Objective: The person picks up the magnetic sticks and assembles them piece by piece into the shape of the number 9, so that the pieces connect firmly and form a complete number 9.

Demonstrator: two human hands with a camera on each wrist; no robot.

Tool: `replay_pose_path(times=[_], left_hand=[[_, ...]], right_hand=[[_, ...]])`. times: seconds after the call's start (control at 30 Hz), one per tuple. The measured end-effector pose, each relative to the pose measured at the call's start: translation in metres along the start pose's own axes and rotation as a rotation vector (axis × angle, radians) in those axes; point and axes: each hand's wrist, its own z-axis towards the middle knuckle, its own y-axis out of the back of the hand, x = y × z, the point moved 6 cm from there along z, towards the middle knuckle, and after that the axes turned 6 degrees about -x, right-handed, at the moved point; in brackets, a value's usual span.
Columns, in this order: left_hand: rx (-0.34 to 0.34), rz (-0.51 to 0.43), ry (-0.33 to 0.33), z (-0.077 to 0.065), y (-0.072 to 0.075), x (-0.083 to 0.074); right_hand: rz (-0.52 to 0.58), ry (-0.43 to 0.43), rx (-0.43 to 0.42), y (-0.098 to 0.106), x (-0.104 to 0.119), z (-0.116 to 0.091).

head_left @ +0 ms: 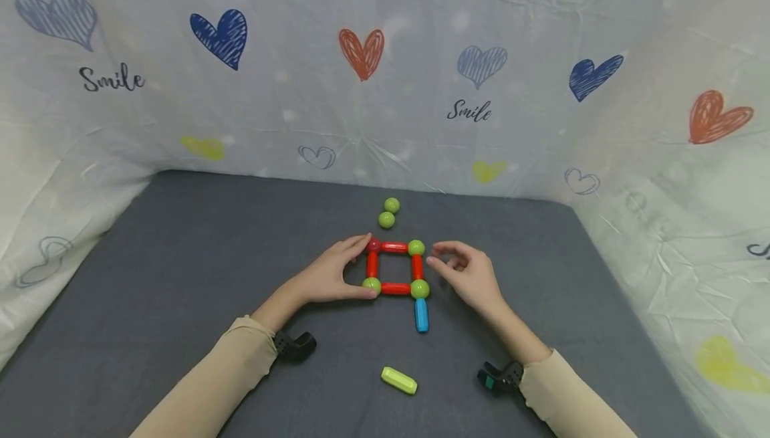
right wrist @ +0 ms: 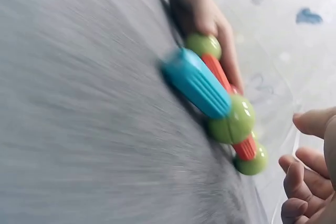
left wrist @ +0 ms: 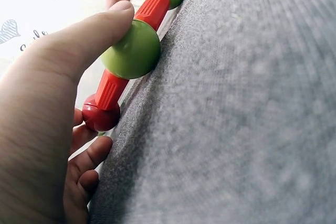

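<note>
A: Fingers of the left hand [head_left: 321, 276]: what do they hold?

B: The square [head_left: 395, 289], by its left side: thumb on the near left ball [head_left: 372, 284], index at the red ball [head_left: 374, 245]. It lies on the table [head_left: 240, 231], between the hands.

A: And the right hand [head_left: 474, 281]?

B: It holds nothing. Its fingers are loosely bent, thumb and index apart, just beside the far right ball [head_left: 416, 247].

A: How will the square handle?

B: Light, I'd guess: 4 red rods and 4 balls, all looking like plastic. Each rod seems stiff, but the joints are probably the weak part. I'd expect them to swivel or pop apart if it's lifted by 1 corner.

A: Slippery?

B: The balls look glossy, so a fingertip might slide off. The rods are grooved, which should give better purchase.

A: Where to take hold, then?

B: At 2 corners of the same side, as the left hand does, pressing inward along the rod. Mind the blue rod [head_left: 422, 315]: it juts from the near right ball [head_left: 420, 289] and could lever that joint.

A: Fragile?

B: The parts hardly look breakable; the shape does.
</note>
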Motion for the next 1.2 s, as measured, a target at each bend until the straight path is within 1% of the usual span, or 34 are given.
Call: replay_pose_path(times=[0.1, 0.23, 0.37, 0.47, 0.53, 0.7, 0.97, 1.2], left_hand=[[0.002, -0.001, 0.001, 0.0, 0.0, -0.001], [0.001, -0.003, 0.004, 0.0, 0.001, 0.0], [-0.001, -0.002, 0.007, -0.001, 0.002, 0.0], [0.0, -0.003, 0.007, -0.001, 0.002, -0.001], [0.002, -0.004, 0.005, -0.001, 0.002, -0.001], [0.006, -0.005, -0.005, -0.001, 0.002, -0.003], [0.004, -0.01, -0.009, 0.0, 0.002, -0.003], [0.002, -0.005, -0.007, 0.0, 0.001, -0.001]], right_hand=[[0.016, -0.004, 0.024, -0.011, -0.004, 0.026], [0.036, -0.009, 0.064, -0.031, -0.006, 0.057], [0.047, -0.069, 0.112, -0.05, -0.009, 0.08], [0.027, -0.125, 0.143, -0.061, -0.012, 0.092], [0.006, -0.157, 0.156, -0.066, -0.014, 0.098], [-0.029, -0.193, 0.158, -0.074, -0.019, 0.107], [-0.077, -0.181, 0.163, -0.081, -0.014, 0.112], [-0.071, -0.189, 0.164, -0.084, -0.015, 0.112]])
